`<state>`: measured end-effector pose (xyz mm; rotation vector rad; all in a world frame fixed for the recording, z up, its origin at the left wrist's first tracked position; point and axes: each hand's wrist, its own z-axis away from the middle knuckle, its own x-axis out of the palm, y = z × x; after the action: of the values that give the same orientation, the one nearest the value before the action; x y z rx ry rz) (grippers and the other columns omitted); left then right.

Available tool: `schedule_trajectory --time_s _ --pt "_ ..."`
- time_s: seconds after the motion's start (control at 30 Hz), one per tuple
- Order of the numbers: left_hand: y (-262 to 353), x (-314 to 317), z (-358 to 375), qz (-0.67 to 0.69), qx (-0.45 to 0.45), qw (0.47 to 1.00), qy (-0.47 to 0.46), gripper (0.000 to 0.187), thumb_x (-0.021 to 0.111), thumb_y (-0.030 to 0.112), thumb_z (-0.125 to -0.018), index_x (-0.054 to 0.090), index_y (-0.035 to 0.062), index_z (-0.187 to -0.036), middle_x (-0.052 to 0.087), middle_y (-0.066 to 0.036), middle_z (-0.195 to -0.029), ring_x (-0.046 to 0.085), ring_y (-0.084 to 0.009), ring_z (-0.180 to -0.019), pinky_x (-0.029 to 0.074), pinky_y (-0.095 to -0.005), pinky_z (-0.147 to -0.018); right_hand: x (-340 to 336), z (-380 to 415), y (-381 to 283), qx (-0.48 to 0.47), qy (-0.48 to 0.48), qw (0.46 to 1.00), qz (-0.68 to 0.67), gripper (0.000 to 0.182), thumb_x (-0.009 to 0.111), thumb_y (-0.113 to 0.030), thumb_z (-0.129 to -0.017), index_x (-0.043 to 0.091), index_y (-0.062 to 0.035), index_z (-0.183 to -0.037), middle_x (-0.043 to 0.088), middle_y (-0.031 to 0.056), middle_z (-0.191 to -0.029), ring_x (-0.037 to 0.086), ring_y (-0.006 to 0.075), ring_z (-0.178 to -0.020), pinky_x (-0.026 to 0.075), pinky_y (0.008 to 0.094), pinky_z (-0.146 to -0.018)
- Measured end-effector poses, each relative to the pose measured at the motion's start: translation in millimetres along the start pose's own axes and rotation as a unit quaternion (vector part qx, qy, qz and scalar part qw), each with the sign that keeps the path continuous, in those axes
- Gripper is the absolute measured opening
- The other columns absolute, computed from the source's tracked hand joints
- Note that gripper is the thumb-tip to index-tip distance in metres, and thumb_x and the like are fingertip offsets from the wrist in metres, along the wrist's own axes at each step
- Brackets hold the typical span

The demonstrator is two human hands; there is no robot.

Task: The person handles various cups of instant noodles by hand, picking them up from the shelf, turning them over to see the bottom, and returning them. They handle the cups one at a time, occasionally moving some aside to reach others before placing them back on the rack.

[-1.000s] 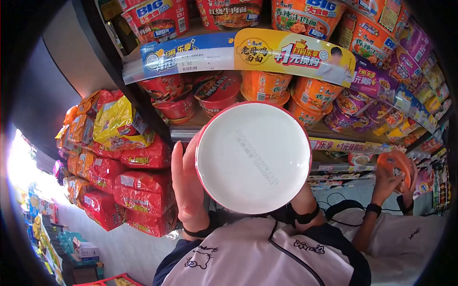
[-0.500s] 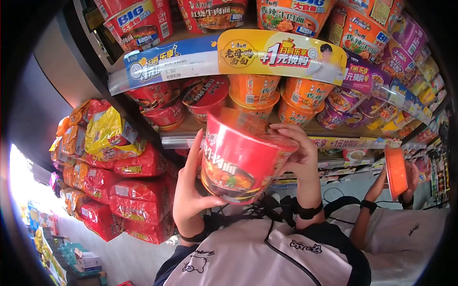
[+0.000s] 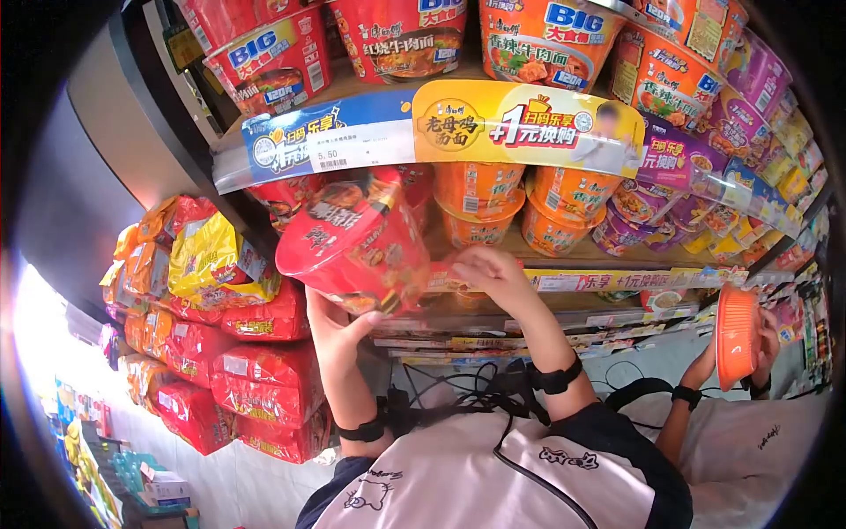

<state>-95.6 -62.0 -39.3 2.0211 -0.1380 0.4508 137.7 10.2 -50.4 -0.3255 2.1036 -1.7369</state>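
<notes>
A red instant noodle cup (image 3: 357, 256) is tipped on its side in front of the lower shelf, its lid turned to the left. Beneath it, my left hand (image 3: 339, 324) grips the cup from below, thumb along its near side. Just right of the cup, my right hand (image 3: 490, 271) has its fingers partly bent and apart, holding nothing, close to the shelf's front strip. Behind the cup stand more red noodle cups (image 3: 286, 196), partly covered by it, and stacked orange noodle cups (image 3: 476, 189).
A price rail (image 3: 370, 132) crosses above my hands, with larger noodle tubs (image 3: 401, 40) over it. Red noodle multipacks (image 3: 264, 379) are piled at left. On the right, another person's hand (image 3: 765, 339) holds an orange cup (image 3: 736, 338). Cables (image 3: 458, 385) hang below the shelf.
The red noodle cup has moved left and turned so its lid faces left. My right hand has let go of it and sits to its right. My left hand has shifted underneath.
</notes>
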Motion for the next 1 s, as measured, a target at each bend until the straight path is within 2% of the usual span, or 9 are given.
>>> schedule_trajectory --time_s 0.1,0.37,0.47,0.5,0.6,0.63,0.73,0.87,1.0 --pt "-14 9 -20 -0.095 0.077 0.992 0.039 0.092 0.080 0.001 -0.058 0.028 0.0014 -0.134 0.045 -0.011 -0.127 0.046 -0.0213 -0.115 0.037 -0.0369 -0.099 -7 -17 28 0.098 -0.090 0.991 0.023 0.024 0.057 -0.023 -0.090 0.061 -0.0001 -0.096 0.067 0.0082 -0.086 0.065 0.0129 -0.076 0.049 0.0220 -0.061" --pt "-59 23 -88 -0.232 0.175 0.953 0.087 0.115 0.082 0.009 -0.060 0.002 -0.0047 -0.141 0.024 -0.020 -0.141 0.033 -0.0250 -0.126 0.031 -0.0342 -0.103 -5 -26 56 0.147 -0.060 0.987 0.016 0.035 0.053 -0.033 -0.091 0.062 0.0014 -0.093 0.067 0.0088 -0.080 0.064 0.0142 -0.065 0.049 0.0252 -0.055" --pt "-55 40 -105 -0.249 0.193 0.946 0.076 0.115 0.083 0.011 -0.060 0.003 -0.0042 -0.141 0.024 -0.021 -0.142 0.030 -0.0241 -0.128 0.029 -0.0344 -0.104 -3 -25 54 0.139 -0.050 0.989 0.016 0.035 0.053 -0.032 -0.091 0.062 0.0018 -0.093 0.066 0.0088 -0.078 0.064 0.0142 -0.064 0.049 0.0250 -0.055" --pt "-55 46 -109 -0.201 0.195 0.958 0.060 0.114 0.083 0.018 -0.060 0.005 -0.0045 -0.141 0.025 -0.024 -0.141 0.031 -0.0288 -0.129 0.027 -0.0383 -0.106 -3 -25 54 0.136 -0.046 0.990 0.016 0.034 0.053 -0.031 -0.091 0.062 0.0019 -0.093 0.066 0.0088 -0.077 0.064 0.0142 -0.064 0.049 0.0250 -0.054" --pt "-64 42 -110 -0.423 0.190 0.881 0.093 0.113 0.082 0.025 -0.062 0.007 -0.0045 -0.141 0.027 -0.026 -0.139 0.031 -0.0356 -0.128 0.026 -0.0426 -0.106 -1 -25 59 0.130 -0.025 0.991 0.028 0.032 0.054 -0.029 -0.091 0.062 0.0018 -0.090 0.066 0.0084 -0.076 0.064 0.0140 -0.062 0.049 0.0248 -0.053" --pt "-65 44 -110 -0.434 0.179 0.877 0.100 0.112 0.081 0.032 -0.063 0.008 -0.0046 -0.140 0.029 -0.027 -0.138 0.030 -0.0419 -0.126 0.025 -0.0465 -0.106 -1 -25 60 0.124 -0.018 0.992 0.027 0.031 0.054 -0.029 -0.091 0.061 0.0017 -0.090 0.067 0.0084 -0.076 0.064 0.0140 -0.062 0.048 0.0249 -0.053" --pt "-69 45 -111 -0.493 0.191 0.841 0.113 0.112 0.080 0.034 -0.064 0.008 -0.0045 -0.140 0.028 -0.027 -0.140 0.029 -0.0444 -0.126 0.023 -0.0483 -0.106 4 -22 59 0.119 -0.007 0.993 0.022 0.029 0.055 -0.027 -0.091 0.062 0.0015 -0.090 0.066 0.0081 -0.075 0.064 0.0137 -0.061 0.048 0.0240 -0.053" --pt "-74 41 -105 -0.469 0.220 0.851 0.088 0.110 0.078 0.035 -0.067 0.007 -0.0040 -0.141 0.024 -0.026 -0.142 0.025 -0.0478 -0.127 0.017 -0.0497 -0.108 5 -20 59 0.111 -0.006 0.993 0.030 0.028 0.056 -0.026 -0.090 0.063 0.0013 -0.091 0.066 0.0065 -0.074 0.064 0.0131 -0.061 0.048 0.0224 -0.054" --pt "-76 45 -78 -0.347 0.202 0.913 0.078 0.101 0.074 0.030 -0.073 0.007 -0.0029 -0.142 0.021 -0.025 -0.144 0.017 -0.0417 -0.134 0.013 -0.0479 -0.110 5 -20 54 0.107 -0.003 0.993 0.042 0.025 0.054 -0.024 -0.091 0.061 0.0010 -0.091 0.066 0.0069 -0.074 0.064 0.0120 -0.062 0.048 0.0242 -0.053"
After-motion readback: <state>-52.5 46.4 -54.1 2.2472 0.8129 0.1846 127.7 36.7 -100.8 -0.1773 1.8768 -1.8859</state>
